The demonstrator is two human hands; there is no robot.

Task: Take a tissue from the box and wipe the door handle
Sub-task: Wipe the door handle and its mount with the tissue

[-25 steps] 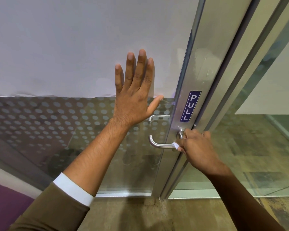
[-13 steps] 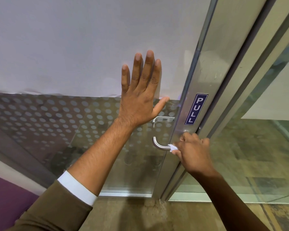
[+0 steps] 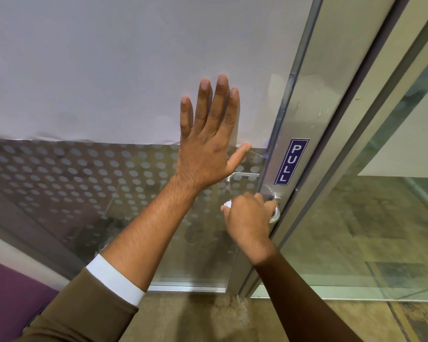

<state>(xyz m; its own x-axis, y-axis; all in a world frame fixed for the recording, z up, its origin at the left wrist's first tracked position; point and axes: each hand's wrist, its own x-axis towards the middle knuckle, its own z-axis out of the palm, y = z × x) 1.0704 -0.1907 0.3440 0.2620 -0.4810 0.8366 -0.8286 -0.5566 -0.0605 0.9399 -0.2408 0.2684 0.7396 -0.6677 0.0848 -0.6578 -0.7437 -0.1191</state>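
Note:
My left hand [image 3: 208,141] lies flat against the glass door, fingers spread and pointing up, holding nothing. Below it, my right hand [image 3: 247,218] is closed around the silver lever door handle [image 3: 275,213], covering most of its bar. A crumpled white tissue [image 3: 226,205] pokes out at the left end of that fist, at the lever's free end. Only the handle's base near the metal door stile shows. The tissue box is not in view.
A blue PULL sign [image 3: 291,161] sits on the aluminium stile [image 3: 314,107] just above the handle. The glass door [image 3: 84,181] has a frosted upper part and a dotted band. A fixed glass panel [image 3: 381,218] stands to the right. A second handle [image 3: 242,176] shows through the glass.
My right hand with the tissue has slid left along the lever, from its base by the stile out to its free end. My left hand has stayed pressed on the glass.

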